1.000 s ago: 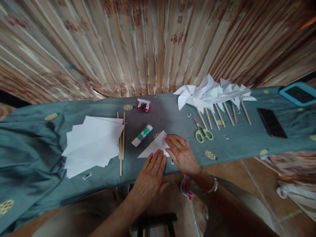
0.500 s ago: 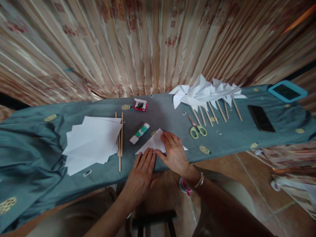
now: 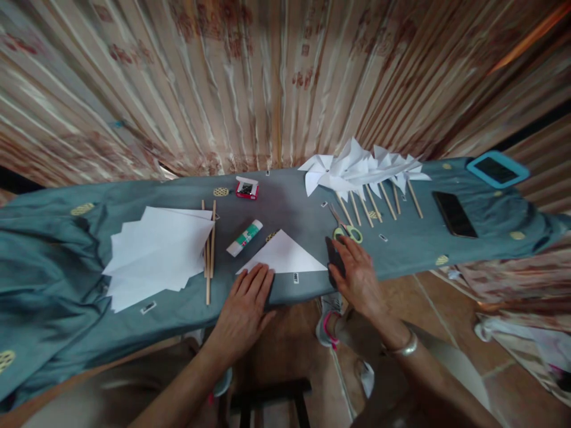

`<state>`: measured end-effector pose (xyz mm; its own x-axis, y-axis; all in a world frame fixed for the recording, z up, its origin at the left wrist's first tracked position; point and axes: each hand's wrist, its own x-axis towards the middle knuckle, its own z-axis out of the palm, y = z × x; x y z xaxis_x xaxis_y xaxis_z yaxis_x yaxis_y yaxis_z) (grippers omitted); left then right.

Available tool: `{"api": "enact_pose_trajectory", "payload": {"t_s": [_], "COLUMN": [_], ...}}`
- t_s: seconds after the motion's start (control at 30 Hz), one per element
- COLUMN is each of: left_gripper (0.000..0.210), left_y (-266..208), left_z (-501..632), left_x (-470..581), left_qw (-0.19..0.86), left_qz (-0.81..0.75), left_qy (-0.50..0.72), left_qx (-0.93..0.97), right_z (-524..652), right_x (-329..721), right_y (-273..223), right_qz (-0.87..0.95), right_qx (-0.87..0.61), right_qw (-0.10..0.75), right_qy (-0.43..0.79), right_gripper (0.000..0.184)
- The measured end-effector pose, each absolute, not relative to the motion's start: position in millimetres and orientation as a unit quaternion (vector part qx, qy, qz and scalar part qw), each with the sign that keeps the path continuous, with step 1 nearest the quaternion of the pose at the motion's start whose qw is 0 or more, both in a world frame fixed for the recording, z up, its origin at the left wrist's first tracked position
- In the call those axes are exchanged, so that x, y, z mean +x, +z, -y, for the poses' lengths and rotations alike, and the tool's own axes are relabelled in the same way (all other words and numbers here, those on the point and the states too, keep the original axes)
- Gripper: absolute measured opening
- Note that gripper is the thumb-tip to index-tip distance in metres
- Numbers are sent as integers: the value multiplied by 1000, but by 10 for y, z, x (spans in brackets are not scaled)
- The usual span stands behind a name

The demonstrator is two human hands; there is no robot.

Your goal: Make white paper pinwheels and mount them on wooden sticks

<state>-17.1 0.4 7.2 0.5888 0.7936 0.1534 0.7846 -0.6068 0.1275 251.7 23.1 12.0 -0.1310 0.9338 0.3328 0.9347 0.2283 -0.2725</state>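
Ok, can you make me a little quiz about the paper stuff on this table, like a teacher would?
1. True or false: the left hand presses on the folded paper triangle.
2. What is the right hand nearest to? A) glue stick B) scissors C) phone
3. What lies beside the stack of white sheets?

Key: 1 true. 2 B. 3 Wooden sticks.

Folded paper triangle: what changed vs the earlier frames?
The right hand came off the folded paper triangle and moved right, toward the green-handled scissors; it does not grip them. The triangle now lies fully uncovered. The left hand stays flat at the triangle's lower left corner. Glue stick, paper stack and pinwheels unchanged.
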Motion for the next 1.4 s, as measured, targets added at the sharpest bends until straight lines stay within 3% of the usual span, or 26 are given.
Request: {"api": "enact_pose_trajectory", "payload": {"t_s": [0.13,0.27,0.53,0.83,1.1,1.27,1.4], "left_gripper": [59,53,48,49,44,46,58], "left_y": [129,151,189,275,112,75,133], "left_z": [-40,-57,6,95,76,-40,-157], "left_x": [-128,-150,-551,-415,31,93,92], "left_qw": [47,42,18,-14,33,65,113], "left_qz": [-456,-454,-471,-505,-466,-430,-409], "left_qy": [96,97,82,108,107,107,110], "left_qx": [883,885,878,856,878,894,899], "right_z": [-192,-151,-100,-84,162,87,-4], "right_x": [2298,2054,2131,2276,2293,2505,2520], "right_y": [222,213,178,162,386,286,189], "right_qz": [831,883,874,834,844,834,816], "right_qx": [-509,-438,-463,-523,-457,-497,-526], "right_qw": [222,156,133,170,205,218,215], "right_qy": [25,67,66,39,190,94,103], "right_gripper": [47,42,39,33,31,40,46]}}
